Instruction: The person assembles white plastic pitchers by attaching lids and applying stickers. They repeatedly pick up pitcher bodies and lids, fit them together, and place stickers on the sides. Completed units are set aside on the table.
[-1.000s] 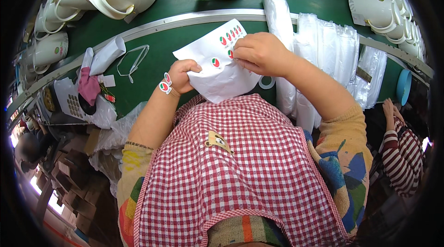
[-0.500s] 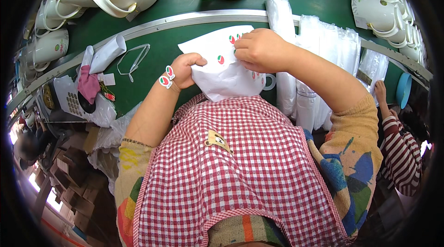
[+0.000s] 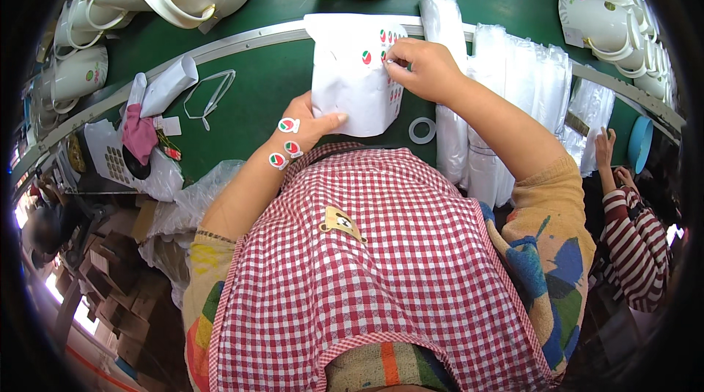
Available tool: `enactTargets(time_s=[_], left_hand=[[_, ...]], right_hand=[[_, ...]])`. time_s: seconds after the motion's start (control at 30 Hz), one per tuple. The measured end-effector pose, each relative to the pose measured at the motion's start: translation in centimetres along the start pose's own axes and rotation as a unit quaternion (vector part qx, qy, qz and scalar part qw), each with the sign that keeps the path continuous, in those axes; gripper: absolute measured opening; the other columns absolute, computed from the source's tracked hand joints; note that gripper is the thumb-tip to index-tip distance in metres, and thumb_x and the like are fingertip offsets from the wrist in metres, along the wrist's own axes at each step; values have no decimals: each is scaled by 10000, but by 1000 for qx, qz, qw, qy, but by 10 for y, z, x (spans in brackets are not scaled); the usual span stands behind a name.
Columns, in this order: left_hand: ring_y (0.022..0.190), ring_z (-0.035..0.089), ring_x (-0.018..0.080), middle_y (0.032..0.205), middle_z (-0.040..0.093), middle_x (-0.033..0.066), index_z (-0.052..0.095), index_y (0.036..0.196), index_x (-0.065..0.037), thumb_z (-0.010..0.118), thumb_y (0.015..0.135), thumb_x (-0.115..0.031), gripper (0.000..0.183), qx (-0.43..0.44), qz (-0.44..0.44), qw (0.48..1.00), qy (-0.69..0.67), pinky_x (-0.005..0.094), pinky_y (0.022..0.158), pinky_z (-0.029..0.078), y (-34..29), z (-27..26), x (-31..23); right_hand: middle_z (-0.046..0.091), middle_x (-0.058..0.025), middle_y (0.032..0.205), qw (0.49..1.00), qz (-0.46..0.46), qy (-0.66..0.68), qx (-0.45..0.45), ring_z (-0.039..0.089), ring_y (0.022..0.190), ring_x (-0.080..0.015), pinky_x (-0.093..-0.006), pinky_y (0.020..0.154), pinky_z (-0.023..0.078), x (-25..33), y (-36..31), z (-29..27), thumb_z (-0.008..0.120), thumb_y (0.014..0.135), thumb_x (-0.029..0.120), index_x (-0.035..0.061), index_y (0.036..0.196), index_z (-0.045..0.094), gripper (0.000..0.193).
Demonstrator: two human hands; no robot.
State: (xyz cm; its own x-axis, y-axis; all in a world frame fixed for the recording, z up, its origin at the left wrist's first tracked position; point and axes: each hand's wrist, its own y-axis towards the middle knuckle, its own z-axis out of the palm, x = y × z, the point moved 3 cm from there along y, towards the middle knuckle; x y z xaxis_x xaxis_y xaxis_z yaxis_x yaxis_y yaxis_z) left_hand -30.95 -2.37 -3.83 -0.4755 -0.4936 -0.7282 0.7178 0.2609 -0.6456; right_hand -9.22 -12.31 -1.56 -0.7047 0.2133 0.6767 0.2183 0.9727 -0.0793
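Head view: across the green surface [image 3: 257, 77], clear plastic sleeves [image 3: 517, 91] lie right of the white sheet [image 3: 348, 88], raised near the person. The left hand's [image 3: 313, 123] grip clasps its near left edge; the right hand [image 3: 425, 69] touches its right side, whether pinching a sticker I cannot tell. Three red-and-green stickers [image 3: 293, 148] cling to the left hand and wrist.

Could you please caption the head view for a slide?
Left hand holds a white sticker sheet over a green table; the right hand is at its stickers.
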Motion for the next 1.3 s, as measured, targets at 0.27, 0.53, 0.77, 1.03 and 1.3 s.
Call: enactTargets(time_s=[0.27, 0.53, 0.77, 1.03, 1.3], left_hand=[[886, 656, 222, 1048, 657, 159, 544, 1215, 49, 677, 705, -126, 556, -49, -15, 993, 105, 319, 783, 539, 1, -20, -35], [822, 641, 167, 1012, 656, 96, 543, 1241, 26, 729, 662, -192, 645, 18, -41, 987, 154, 302, 702, 534, 7, -36, -50], [998, 631, 215, 1164, 614, 139, 468, 1338, -10, 772, 658, -282, 793, 25, 36, 998, 48, 328, 842, 521, 10, -46, -63], [1293, 458, 261, 1384, 477, 156, 316, 1444, -20, 847, 567, -348, 1077, 92, 13, 993, -68, 420, 1092, 336, -3, -28, 10], [865, 673, 231, 1022, 680, 174, 610, 1123, 73, 679, 830, -118, 356, -134, 14, 990, 42, 353, 780, 548, -1, -48, 19]], right_hand=[[646, -81, 817, 986, -140, -72, 49, 636, 758, -281, -362, 657, 520, 2, 5, -1, 631, 779, 128, 65, 811, 631, 71], [633, -94, 787, 987, -29, 71, 141, 632, 736, -220, -318, 666, 506, -3, 9, 4, 618, 793, 118, 14, 838, 647, 117], [643, -26, 789, 929, 139, 302, 165, 607, 739, -116, -276, 708, 500, -10, 7, 19, 619, 864, 118, 4, 844, 656, 122], [670, -41, 804, 895, 244, 373, 21, 614, 729, -106, -265, 708, 510, -17, 16, 54, 622, 887, 150, -1, 862, 658, 157], [667, -48, 750, 968, 157, 181, 72, 605, 686, -106, -265, 656, 494, 0, 33, 56, 646, 856, 192, 1, 882, 680, 196]])
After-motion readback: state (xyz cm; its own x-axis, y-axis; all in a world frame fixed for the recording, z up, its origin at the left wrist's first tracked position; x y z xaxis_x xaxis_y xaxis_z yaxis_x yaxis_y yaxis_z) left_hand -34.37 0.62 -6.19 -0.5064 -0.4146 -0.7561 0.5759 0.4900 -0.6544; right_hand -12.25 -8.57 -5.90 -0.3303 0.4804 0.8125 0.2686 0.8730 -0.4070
